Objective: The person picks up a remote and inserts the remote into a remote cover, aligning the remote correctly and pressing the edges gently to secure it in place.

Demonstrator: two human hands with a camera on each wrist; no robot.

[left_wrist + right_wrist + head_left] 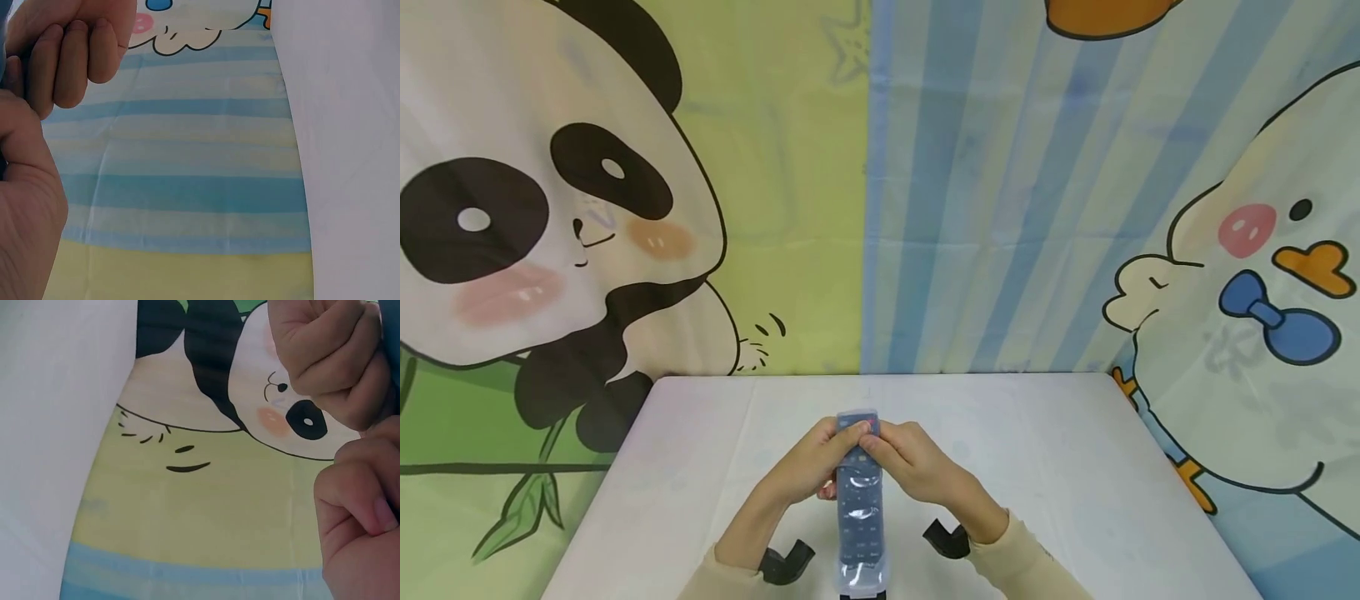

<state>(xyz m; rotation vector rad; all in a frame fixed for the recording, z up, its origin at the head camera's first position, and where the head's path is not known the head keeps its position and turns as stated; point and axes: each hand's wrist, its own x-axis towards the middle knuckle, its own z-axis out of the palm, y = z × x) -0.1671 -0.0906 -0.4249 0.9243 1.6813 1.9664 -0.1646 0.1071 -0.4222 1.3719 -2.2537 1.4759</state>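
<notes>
A long dark remote control with rows of small buttons stands lengthwise in the middle of the head view, inside a clear glossy plastic sleeve. My left hand grips its far end from the left, thumb laid over the face. From the right, my right hand pinches the same end, its thumb meeting the left one close below a reddish button. Both wrist views show curled fingers, the left hand and the right hand each at the frame's side, with the remote mostly out of sight.
A white table lies beneath the hands. Behind it hangs a cloth printed with a panda and a white bird. Black curved pieces sit at both wrists, by the beige sleeves.
</notes>
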